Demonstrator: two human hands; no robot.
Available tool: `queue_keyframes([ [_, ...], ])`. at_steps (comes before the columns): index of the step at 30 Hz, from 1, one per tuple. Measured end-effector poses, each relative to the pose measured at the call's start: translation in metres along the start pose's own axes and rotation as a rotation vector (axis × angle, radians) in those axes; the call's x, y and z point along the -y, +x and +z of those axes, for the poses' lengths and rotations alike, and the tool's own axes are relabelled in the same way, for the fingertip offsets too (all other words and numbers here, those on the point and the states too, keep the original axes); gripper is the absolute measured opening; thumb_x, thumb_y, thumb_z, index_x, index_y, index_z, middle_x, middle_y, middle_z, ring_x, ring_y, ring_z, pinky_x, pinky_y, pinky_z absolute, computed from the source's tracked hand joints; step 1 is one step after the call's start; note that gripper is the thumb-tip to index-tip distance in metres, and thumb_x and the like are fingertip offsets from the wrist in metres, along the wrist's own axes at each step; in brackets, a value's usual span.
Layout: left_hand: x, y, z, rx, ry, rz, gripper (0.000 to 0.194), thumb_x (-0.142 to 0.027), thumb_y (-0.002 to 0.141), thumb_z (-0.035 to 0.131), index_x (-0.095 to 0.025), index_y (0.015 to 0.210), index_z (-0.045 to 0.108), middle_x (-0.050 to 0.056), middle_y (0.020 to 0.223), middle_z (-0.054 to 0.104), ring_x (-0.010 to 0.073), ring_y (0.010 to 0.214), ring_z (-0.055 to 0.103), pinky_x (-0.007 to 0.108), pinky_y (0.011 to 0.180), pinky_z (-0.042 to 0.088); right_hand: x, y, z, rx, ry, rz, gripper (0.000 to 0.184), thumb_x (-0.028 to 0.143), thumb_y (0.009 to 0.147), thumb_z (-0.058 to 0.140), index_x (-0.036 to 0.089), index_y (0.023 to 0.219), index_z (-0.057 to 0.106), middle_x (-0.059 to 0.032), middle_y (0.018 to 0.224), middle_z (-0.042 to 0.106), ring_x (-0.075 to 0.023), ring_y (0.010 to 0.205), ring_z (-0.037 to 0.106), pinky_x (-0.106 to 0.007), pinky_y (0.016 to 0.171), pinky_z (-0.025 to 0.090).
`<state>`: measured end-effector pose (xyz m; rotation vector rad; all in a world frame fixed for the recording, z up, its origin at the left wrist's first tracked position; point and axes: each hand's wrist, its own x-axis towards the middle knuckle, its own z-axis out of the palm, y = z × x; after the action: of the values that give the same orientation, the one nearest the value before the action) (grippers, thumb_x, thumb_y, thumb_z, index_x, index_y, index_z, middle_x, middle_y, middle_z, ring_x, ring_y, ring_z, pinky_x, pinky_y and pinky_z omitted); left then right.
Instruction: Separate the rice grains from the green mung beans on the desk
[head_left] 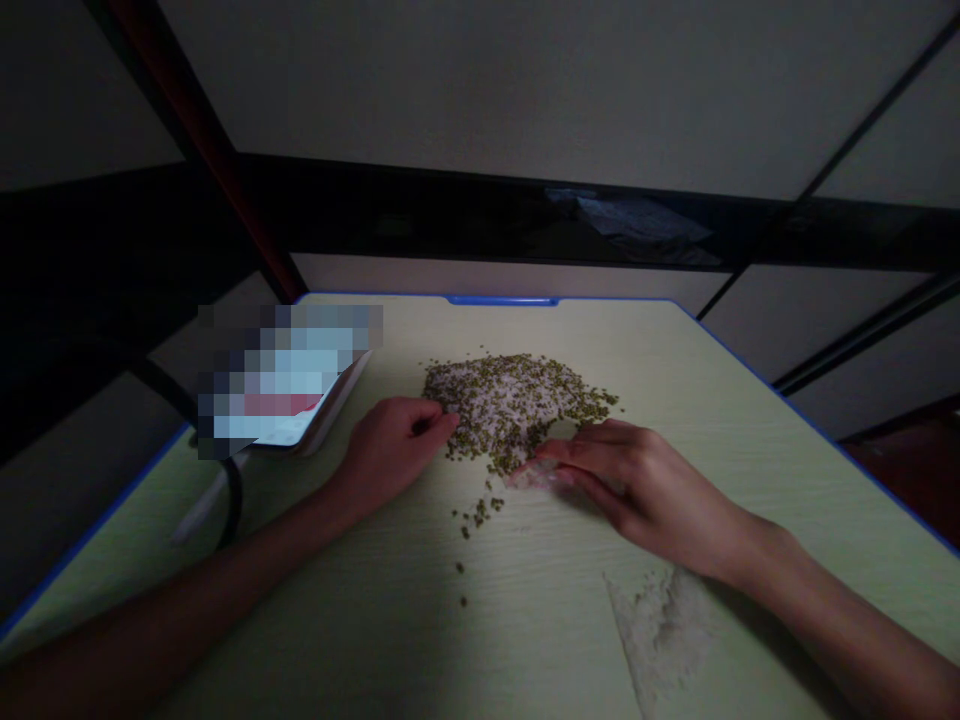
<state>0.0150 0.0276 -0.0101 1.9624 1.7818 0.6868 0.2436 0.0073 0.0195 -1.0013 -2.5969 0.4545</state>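
Note:
A low pile of green beans mixed with white grains lies in the middle of the light wooden tabletop. My left hand rests at the pile's left edge with its fingers curled in; whatever they may hold is hidden. At the pile's near right side, my right hand pinches a small, pale, see-through piece that looks like plastic. Several stray beans trail from the pile toward me. Below my right wrist lies a patch of whitish grains, with a thin straight edge along its left.
A tablet or phone with a lit, blurred screen leans at the table's left, a dark cable beside it. The table has a blue rim and a blue handle at the far edge. Pale cabinet panels stand behind.

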Motion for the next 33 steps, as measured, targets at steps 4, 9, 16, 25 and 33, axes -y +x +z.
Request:
queue_keyframes([
  [4,0.0003,-0.0005,0.0001,0.002,0.013,-0.002,0.035,-0.038,0.072,0.04,-0.02,0.045,0.028,-0.006,0.044,0.028,0.0086,0.047,0.032,0.023,0.047,0.02,0.0007,-0.0005,-0.0005,-0.002,0.002,-0.011,0.033,0.012,0.081,0.042,0.017,0.108,0.06,-0.007,0.081,0.065,-0.0173,0.073,0.058,-0.031,0.067,0.044],
  [9,-0.0012,-0.0011,-0.0009,0.001,0.007,-0.007,0.035,-0.038,0.072,0.04,-0.019,0.045,0.028,-0.006,0.044,0.028,0.0087,0.047,0.032,0.023,0.047,0.02,0.0008,0.0003,-0.0008,0.014,-0.013,-0.005,0.031,0.012,0.082,0.041,0.016,0.106,0.06,-0.0071,0.082,0.065,-0.0177,0.073,0.058,-0.031,0.068,0.044],
  [16,-0.0008,-0.0009,-0.0018,-0.003,0.006,-0.006,0.036,-0.038,0.073,0.04,-0.019,0.045,0.028,-0.006,0.044,0.027,0.0084,0.046,0.031,0.023,0.046,0.02,0.0011,0.0001,0.0,0.017,-0.024,-0.006,0.028,0.014,0.083,0.041,0.014,0.105,0.06,-0.0068,0.082,0.064,-0.0176,0.074,0.057,-0.031,0.069,0.043],
  [25,-0.001,-0.0009,-0.0002,0.006,-0.001,-0.006,0.036,-0.039,0.073,0.04,-0.019,0.045,0.028,-0.006,0.044,0.027,0.0082,0.047,0.031,0.022,0.047,0.02,0.0014,0.0013,0.0,0.012,-0.027,-0.011,0.028,0.013,0.083,0.042,0.014,0.103,0.06,-0.0064,0.08,0.064,-0.0173,0.073,0.056,-0.03,0.068,0.043],
  [33,0.0006,-0.0009,0.0001,0.012,-0.005,-0.009,0.035,-0.038,0.073,0.04,-0.019,0.045,0.029,-0.006,0.045,0.027,0.008,0.047,0.031,0.022,0.046,0.02,0.001,-0.0009,0.0013,0.006,-0.028,-0.017,0.029,0.014,0.083,0.042,0.014,0.105,0.06,-0.0065,0.082,0.064,-0.0185,0.075,0.057,-0.031,0.069,0.044],
])
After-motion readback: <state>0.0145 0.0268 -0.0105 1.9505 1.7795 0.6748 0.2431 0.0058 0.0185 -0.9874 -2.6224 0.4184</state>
